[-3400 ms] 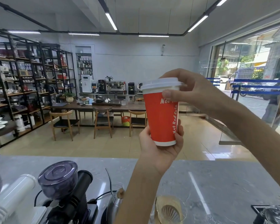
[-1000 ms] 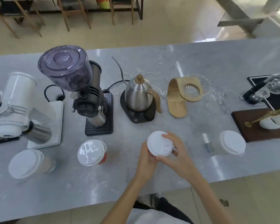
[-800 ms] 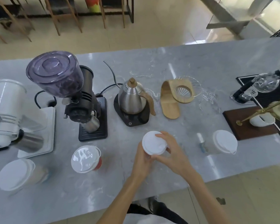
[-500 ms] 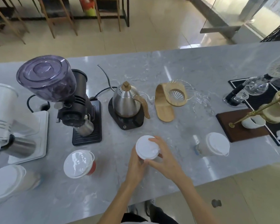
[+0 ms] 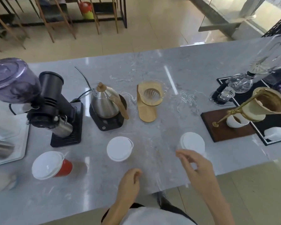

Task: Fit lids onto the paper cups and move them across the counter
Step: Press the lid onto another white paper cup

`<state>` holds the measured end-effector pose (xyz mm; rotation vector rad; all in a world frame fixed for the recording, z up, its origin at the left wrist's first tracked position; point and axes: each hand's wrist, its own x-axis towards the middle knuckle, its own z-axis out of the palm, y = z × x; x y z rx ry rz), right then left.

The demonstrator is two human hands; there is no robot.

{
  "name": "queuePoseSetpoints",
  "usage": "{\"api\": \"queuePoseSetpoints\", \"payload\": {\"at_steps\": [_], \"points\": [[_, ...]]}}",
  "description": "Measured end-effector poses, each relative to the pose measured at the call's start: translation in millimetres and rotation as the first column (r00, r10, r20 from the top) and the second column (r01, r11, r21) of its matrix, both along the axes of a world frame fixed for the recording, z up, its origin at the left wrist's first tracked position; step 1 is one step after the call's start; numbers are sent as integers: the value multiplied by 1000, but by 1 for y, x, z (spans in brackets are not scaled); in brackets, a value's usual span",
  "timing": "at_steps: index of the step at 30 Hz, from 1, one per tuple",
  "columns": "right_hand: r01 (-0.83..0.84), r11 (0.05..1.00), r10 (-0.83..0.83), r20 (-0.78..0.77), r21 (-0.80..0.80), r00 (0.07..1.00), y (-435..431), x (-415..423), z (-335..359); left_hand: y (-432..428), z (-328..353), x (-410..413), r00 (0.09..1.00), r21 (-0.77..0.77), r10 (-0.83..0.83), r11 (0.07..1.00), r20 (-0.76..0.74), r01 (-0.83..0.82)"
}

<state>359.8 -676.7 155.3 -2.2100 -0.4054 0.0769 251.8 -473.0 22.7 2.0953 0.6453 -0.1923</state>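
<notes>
Above the counter (image 5: pixel 152 75), the left hand (image 5: pixel 129 181) and right hand (image 5: pixel 197 170) hovered loosely curled, empty, near the lidded cup (image 5: pixel 119 148).

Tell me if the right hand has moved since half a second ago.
Yes. The right hand has left the middle cup and gone right, past the wooden dripper stand.

Open lane of bare grey marble counter (image 5: pixel 154 153) between left hand (image 5: pixel 130 179) and right hand (image 5: pixel 196 169), running ahead to the pale wooden dripper stand (image 5: pixel 148 101). A white-lidded paper cup (image 5: pixel 119 148) blocks just ahead of the left; a second white-lidded cup (image 5: pixel 192 142) crowds the right; a red lidded cup (image 5: pixel 47 164) stands further left.
</notes>
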Motion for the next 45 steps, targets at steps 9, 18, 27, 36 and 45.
{"api": "queuePoseSetpoints", "payload": {"at_steps": [9, 18, 27, 36, 45], "points": [[-177, 962, 128, -230, -209, 965, -78, 68, -34, -111, 5, 130, 953, -203, -165, 954, 254, 220], [-320, 928, 301, -119, -193, 946, -62, 96, -62, -137, 0, 144, 963, -303, 32, 952, 268, 52], [-548, 827, 548, 42, 126, 835, -37, 193, 144, -94, 158, 182, 848, -490, 195, 867, 494, 86], [-763, 640, 712, 307, 88, 632, 18, 243, 388, -44, 387, 247, 862, -857, 309, -205, 402, 473], [-788, 616, 742, 323, 19, 588, 34, 273, 469, -40, 492, 267, 863, -886, 432, -246, 263, 393]]}}
